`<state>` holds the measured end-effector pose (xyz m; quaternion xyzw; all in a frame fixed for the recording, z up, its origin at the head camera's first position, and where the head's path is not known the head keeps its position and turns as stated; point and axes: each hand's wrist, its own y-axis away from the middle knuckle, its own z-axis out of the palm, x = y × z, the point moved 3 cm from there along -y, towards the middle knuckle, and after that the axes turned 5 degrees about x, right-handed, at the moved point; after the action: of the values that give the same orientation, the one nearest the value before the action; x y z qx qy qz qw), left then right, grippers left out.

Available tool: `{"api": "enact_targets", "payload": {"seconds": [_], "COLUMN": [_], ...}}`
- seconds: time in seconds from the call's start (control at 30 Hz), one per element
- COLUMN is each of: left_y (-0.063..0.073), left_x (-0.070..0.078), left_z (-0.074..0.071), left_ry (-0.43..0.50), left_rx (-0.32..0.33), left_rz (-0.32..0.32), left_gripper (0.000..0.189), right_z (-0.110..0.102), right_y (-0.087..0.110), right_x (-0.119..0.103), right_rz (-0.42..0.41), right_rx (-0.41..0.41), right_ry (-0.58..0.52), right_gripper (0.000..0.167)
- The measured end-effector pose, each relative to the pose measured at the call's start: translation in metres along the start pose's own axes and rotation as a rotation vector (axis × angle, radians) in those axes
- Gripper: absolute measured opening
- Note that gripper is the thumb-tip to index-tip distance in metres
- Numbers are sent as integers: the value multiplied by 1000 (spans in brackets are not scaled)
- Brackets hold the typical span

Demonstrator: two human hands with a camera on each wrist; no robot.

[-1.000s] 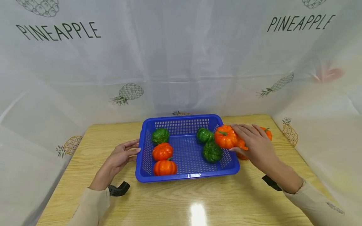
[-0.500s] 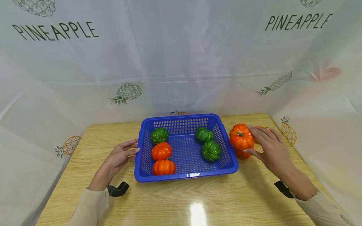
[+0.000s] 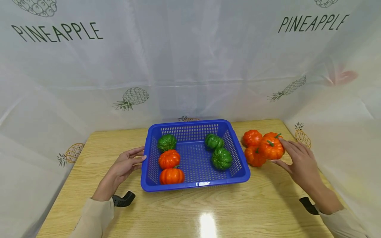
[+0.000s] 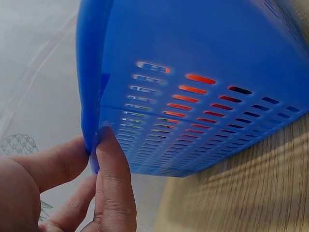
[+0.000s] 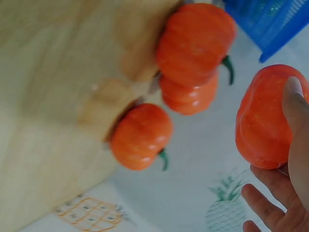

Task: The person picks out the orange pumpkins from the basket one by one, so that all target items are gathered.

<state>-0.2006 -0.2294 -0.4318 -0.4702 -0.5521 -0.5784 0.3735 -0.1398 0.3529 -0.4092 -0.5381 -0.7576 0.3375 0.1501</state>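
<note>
My left hand [image 3: 124, 167] pinches the left rim of a blue plastic basket [image 3: 175, 188]; the left wrist view shows thumb and fingers [image 4: 115, 188] on either side of that rim. To the basket's right, my right hand [image 3: 305, 163] holds a small orange pumpkin [image 3: 270, 150] with a green stem, raised off the table. In the right wrist view this pumpkin [image 5: 265, 121] sits between thumb and fingers. Below and behind it are a red-orange pumpkin [image 3: 251, 137], an orange one [image 3: 254, 157] and another [image 3: 272, 135], partly hidden by the held one.
Inside the basket, two green pumpkins [image 3: 222, 158] lie at the right. One green pumpkin [image 3: 167, 142] and two orange ones [image 3: 172, 176] line its left side. A white pineapple-print curtain [image 3: 190, 66] hangs behind the wooden table [image 3: 238, 211].
My right hand has carried the orange pumpkin rightward, from over the basket's right rim to above the pumpkins on the table. My left hand stays at the basket rim.
</note>
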Motion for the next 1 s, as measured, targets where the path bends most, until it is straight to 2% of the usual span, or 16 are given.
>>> {"api": "enact_targets", "payload": {"seconds": [0.23, 0.57, 0.77, 1.0], "left_y": [0, 0, 1, 1], "left_x": [0, 0, 1, 2], "left_z": [0, 1, 1, 1], "left_ry": [-1, 13, 15, 1], "left_rx": [3, -3, -2, 4], "left_rz": [-5, 0, -3, -5], "left_gripper": [63, 63, 63, 63], "right_z": [-1, 2, 6, 16], "right_y": [13, 28, 36, 45], "right_x": [20, 36, 42, 51], "right_rz": [59, 76, 58, 104], "right_rx": [-26, -63, -72, -131], "right_ry": [-4, 6, 2, -1], "right_gripper": [106, 80, 82, 80]}}
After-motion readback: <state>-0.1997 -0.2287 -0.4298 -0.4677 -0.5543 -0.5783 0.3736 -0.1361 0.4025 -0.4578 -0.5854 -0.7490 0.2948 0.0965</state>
